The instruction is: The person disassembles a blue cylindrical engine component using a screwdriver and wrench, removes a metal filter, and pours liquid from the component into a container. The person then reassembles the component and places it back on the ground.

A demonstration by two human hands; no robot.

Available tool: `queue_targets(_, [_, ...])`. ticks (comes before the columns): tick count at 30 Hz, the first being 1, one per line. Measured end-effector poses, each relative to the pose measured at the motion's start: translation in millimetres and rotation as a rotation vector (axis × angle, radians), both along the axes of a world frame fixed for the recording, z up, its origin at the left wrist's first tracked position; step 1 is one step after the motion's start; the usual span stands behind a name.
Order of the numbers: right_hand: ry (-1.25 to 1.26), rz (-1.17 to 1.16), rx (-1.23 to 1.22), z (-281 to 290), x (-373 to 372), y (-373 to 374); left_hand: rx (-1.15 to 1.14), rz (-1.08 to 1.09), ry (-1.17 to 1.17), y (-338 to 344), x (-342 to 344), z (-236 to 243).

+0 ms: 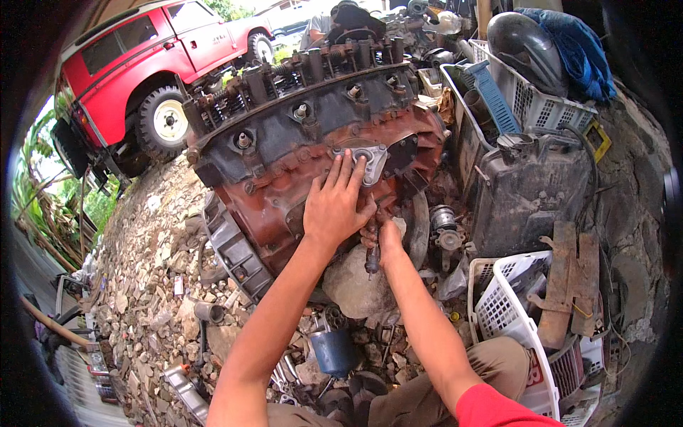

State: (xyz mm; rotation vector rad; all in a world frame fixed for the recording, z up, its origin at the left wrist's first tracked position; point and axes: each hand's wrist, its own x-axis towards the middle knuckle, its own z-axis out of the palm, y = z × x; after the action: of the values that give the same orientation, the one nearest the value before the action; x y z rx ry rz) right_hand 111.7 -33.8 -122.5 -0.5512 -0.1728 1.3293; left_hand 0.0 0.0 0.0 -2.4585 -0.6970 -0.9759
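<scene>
A large engine block, reddish-brown below with a black cylinder head, fills the middle of the view. My left hand lies against its side, fingers stretched out. Their tips rest on a silver metal plate with a round hole, set against the block. Just below and to the right, my right hand is closed around a dark, greasy rod-like piece, which points down toward me. Its upper end is partly hidden by my hands, so I cannot tell its kind.
A pale rock sits below the block. Nearby on the gravel are a blue cylindrical canister and several spanners. White crates and a black jerrycan stand at right. A red vehicle is parked at far left.
</scene>
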Motion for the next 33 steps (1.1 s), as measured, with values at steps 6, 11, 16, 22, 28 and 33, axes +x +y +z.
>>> queue_targets(6, [0.021, 0.007, -0.120, -4.6, 2.0, 18.1, 0.031, 0.001, -0.002, 2.2, -1.4, 3.3])
queue_targets(11, [-0.066, -0.031, -0.078, -24.1, 0.2, 5.5, 0.028, -0.001, -0.014, -0.6, 3.9, 0.4])
queue_targets(16, [-0.312, -0.104, -0.080, -6.3, -13.3, -10.5, 0.043, 0.012, -0.011, 2.5, -1.5, -2.7])
queue_targets(22, [-0.422, -0.137, -0.055, -16.3, -9.0, -4.8, 0.046, -0.016, -0.029, 0.2, 2.4, -2.3])
queue_targets(28, [-0.323, -0.224, -0.131, -5.2, -20.1, -3.9, 0.041, -0.013, -0.018, -1.3, 0.4, -0.7])
queue_targets(33, [-0.249, -0.269, -0.205, -0.2, -23.1, -0.8, 0.044, -0.002, -0.014, -0.3, 0.7, -1.0])
